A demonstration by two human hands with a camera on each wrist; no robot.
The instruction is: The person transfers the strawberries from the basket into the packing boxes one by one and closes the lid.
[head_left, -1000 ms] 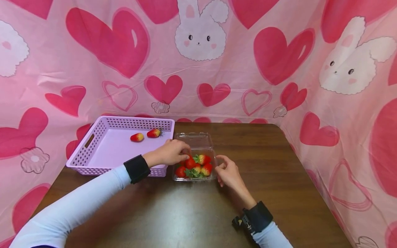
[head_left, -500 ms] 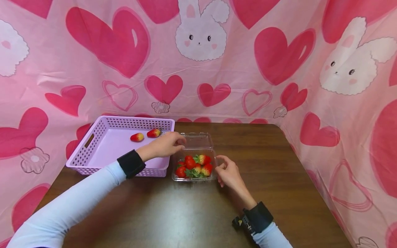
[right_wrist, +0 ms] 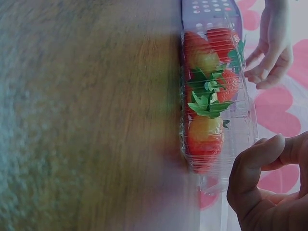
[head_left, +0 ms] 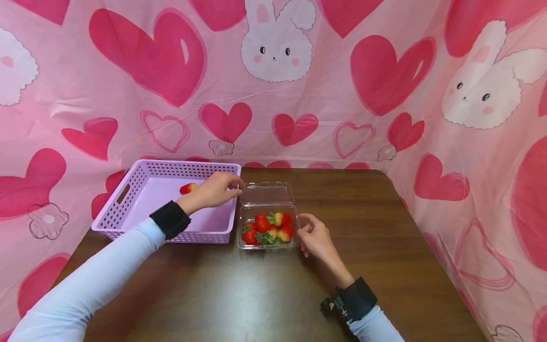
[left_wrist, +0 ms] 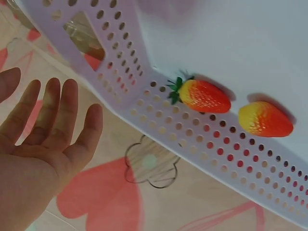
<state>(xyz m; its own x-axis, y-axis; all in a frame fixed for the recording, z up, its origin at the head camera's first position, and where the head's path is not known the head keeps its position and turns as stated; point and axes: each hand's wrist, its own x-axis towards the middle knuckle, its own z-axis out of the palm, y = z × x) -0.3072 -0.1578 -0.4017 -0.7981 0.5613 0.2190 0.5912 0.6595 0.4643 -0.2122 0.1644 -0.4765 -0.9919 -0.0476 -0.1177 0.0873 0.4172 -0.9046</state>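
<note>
My left hand (head_left: 215,190) is over the right side of the lilac basket (head_left: 128,209), its fingers loosely bent and holding nothing. In the left wrist view two strawberries lie in the basket: one strawberry (left_wrist: 204,96) with green leaves, one leafless strawberry (left_wrist: 265,119). Right of the basket stands a clear plastic clamshell box (head_left: 256,247), its lid (head_left: 269,192) folded back. Several red and yellow strawberries (head_left: 285,232) with green leaves fill part of it. My right hand (head_left: 317,240) pinches the box's right edge with bent thumb and finger (right_wrist: 243,173).
A brown wooden table (head_left: 265,294) carries the basket and the box, which stand close side by side. Behind and beside it hangs a pink cloth (head_left: 333,85) with hearts and rabbits. The basket's perforated wall (left_wrist: 197,130) rises around its strawberries.
My left hand has withdrawn from above the strawberries in the box, moving left and back to the basket, where it now covers the leafed strawberry in the head view. My right hand stays put.
</note>
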